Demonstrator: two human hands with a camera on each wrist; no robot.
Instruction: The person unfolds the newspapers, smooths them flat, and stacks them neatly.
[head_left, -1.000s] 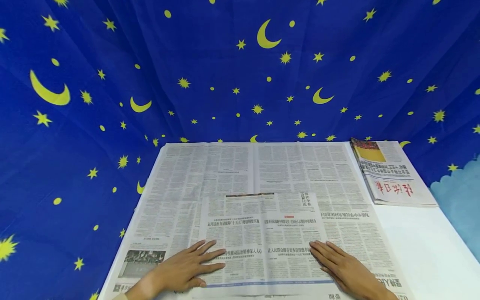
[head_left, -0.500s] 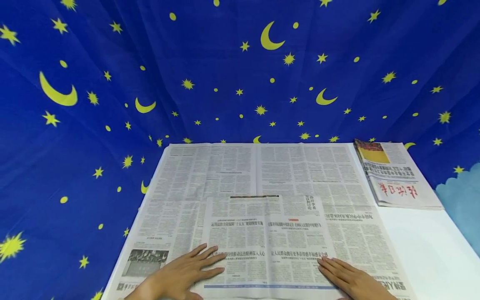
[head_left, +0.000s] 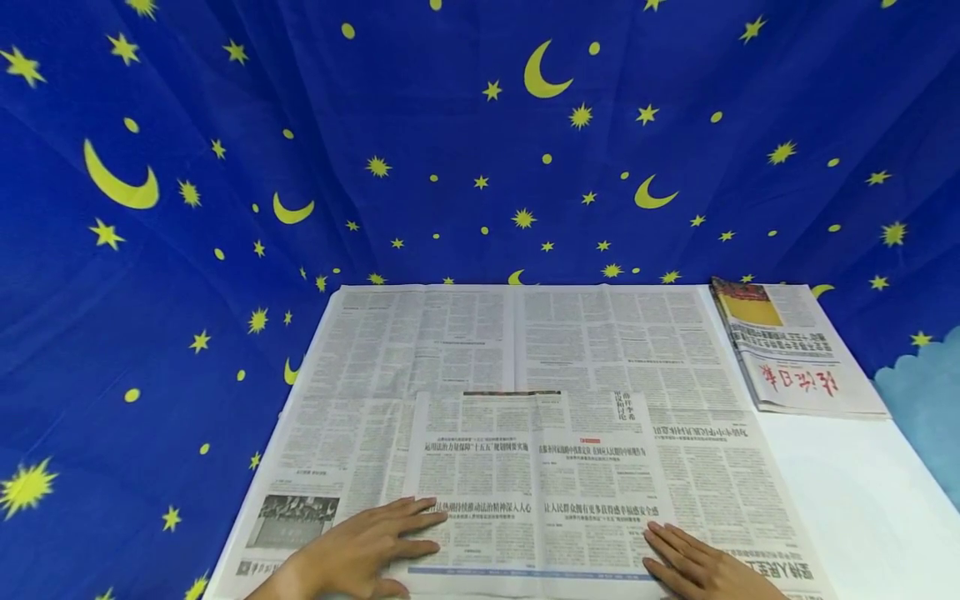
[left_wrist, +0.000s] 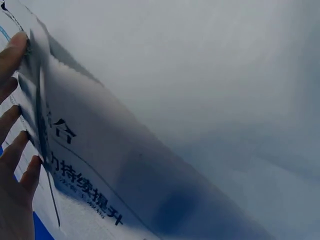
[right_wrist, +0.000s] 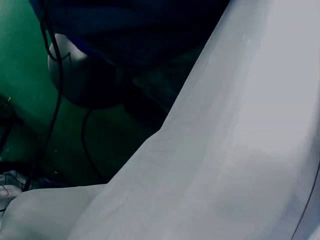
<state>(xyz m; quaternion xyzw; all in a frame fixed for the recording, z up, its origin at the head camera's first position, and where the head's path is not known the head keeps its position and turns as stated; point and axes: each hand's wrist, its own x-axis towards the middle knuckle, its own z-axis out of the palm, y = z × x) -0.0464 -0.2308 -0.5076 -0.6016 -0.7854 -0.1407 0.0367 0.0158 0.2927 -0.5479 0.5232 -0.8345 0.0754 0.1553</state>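
Note:
A smaller folded newspaper [head_left: 487, 467] lies on a large spread-out newspaper [head_left: 360, 350], its near edge running close to the bottom of the head view. My left hand [head_left: 360, 546] rests on the left part of the smaller one with fingers spread. In the left wrist view, the fingers [left_wrist: 12, 150] lie along a newspaper edge [left_wrist: 85, 145], where the layers bulge up in a fold. My right hand [head_left: 705, 567] lies flat at the smaller newspaper's lower right, its fingers extended side by side. That hand is out of sight in the right wrist view.
A folded newspaper stack [head_left: 802, 350] with red lettering sits at the back right of the white table [head_left: 847, 483]. A blue star-and-moon cloth [head_left: 465, 108] hangs behind and at the sides. Below the right wrist view's white surface, cables [right_wrist: 59, 90] hang above a green floor [right_wrist: 20, 60].
Both hands have slid a little toward the near edge, the right one more clearly. The smaller newspaper's near edge lies straighter now. The head view has shifted slightly.

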